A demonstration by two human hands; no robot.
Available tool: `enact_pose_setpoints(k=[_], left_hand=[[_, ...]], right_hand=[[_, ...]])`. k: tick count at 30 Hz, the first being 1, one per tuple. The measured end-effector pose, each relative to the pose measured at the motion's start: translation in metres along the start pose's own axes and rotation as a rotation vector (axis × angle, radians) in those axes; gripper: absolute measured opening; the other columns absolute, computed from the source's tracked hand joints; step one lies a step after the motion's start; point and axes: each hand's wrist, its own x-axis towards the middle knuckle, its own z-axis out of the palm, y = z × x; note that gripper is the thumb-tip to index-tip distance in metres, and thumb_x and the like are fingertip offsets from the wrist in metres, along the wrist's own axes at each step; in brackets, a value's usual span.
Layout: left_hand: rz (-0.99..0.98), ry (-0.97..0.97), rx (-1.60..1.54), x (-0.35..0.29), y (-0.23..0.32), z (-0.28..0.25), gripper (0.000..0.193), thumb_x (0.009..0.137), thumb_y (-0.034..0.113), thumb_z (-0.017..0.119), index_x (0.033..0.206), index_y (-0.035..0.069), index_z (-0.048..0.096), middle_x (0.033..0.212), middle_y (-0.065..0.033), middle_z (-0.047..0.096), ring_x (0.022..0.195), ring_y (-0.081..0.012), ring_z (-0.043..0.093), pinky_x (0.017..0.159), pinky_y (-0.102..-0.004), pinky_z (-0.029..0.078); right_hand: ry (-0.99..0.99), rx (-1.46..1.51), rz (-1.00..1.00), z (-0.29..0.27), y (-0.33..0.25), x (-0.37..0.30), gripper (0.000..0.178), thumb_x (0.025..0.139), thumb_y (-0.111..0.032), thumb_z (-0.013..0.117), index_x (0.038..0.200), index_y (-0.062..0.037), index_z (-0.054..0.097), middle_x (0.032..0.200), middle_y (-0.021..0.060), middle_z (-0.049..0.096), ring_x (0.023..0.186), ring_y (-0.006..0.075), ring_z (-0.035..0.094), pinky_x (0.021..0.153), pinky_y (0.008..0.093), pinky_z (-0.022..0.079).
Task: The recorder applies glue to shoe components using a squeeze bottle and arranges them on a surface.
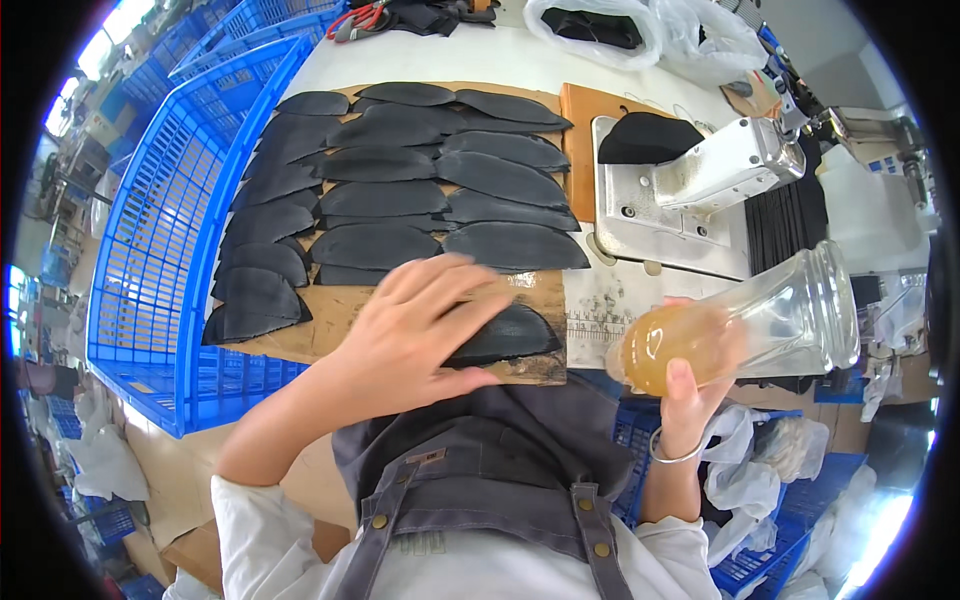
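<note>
My left hand (425,315) lies over a black half-moon-shaped piece (515,335) at the near edge of a brown board (345,300). Its fingers are stretched apart, slightly blurred, and cover part of that piece. In my right hand (697,405) is a clear glass jar (785,310), tipped on its side beyond the board's right edge. Amber liquid (660,350) sits in its left end, and its ridged end points right. Several more black curved pieces (380,200) lie in overlapping rows across the board.
A blue plastic crate (150,260) stands left of the board. To the right is a white sewing machine (725,165) with a black piece (645,135) on its bed. Red-handled scissors (358,20) and plastic bags (710,35) lie at the back.
</note>
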Motion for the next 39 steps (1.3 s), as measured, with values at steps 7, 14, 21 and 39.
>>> enact_pose_setpoints(k=[7,14,21,39], left_hand=[[0.072,-0.266,0.016,0.030,0.004,0.018,0.057,0.068,0.038,0.070,0.112,0.004,0.056,0.129,-0.0131,0.041,0.128,-0.0302,0.029,0.104,-0.0480,0.023],[0.086,-0.143,0.052,0.021,0.012,0.017,0.046,0.064,0.033,0.076,0.095,0.005,0.058,0.123,-0.0106,0.051,0.120,-0.0306,0.042,0.103,-0.0487,0.025],[-0.050,-0.038,0.045,0.018,0.013,0.023,0.040,0.061,0.029,0.076,0.083,0.007,0.050,0.121,-0.0114,0.050,0.114,-0.0298,0.045,0.100,-0.0477,0.028],[-0.658,0.703,-0.742,-0.027,-0.032,-0.071,0.015,0.074,0.000,0.062,0.072,0.005,0.048,0.111,-0.0148,0.057,0.098,-0.0151,0.053,0.082,-0.0283,0.042]], right_hand=[[0.013,0.104,0.083,0.003,-0.002,-0.005,0.075,0.069,-0.045,0.069,0.120,-0.0020,0.035,0.106,0.0217,0.051,0.093,0.0286,0.057,0.081,0.0377,0.047],[0.037,0.368,0.211,-0.003,-0.001,-0.004,0.073,0.067,-0.038,0.071,0.119,-0.0015,0.035,0.105,0.0213,0.052,0.094,0.0294,0.056,0.080,0.0390,0.048],[-0.129,0.562,0.409,0.016,-0.005,-0.006,0.075,0.065,-0.057,0.061,0.114,-0.0038,0.039,0.095,0.0180,0.054,0.086,0.0300,0.058,0.070,0.0382,0.050],[-0.397,0.615,0.446,0.045,0.000,-0.007,0.074,0.069,-0.055,0.059,0.115,-0.0001,0.039,0.097,0.0186,0.052,0.086,0.0285,0.058,0.084,0.0452,0.048]])
